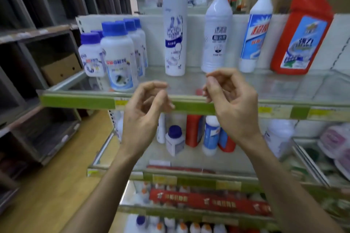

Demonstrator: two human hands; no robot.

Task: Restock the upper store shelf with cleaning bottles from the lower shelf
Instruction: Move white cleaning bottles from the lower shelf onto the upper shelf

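Note:
The upper shelf (79,100) carries several blue-capped white bottles (119,56) at its left, a tall white bottle with an orange cap (174,28), a white-capped bottle (217,32), a slim blue-capped bottle (254,30) and a red bottle (301,30). On the lower shelf (189,174) stand a small jar with a dark blue lid (174,142), a red bottle (193,130) and a blue-and-white bottle (210,136). My left hand (145,113) and my right hand (231,104) hover in front of the upper shelf's edge, fingers curled apart, holding nothing.
Dark wooden cubby shelving (37,62) stands at the left over a wooden floor (47,185). Lower tiers hold a red box (208,202) and more bottles. Pink packets (335,143) lie at the right on the lower shelf.

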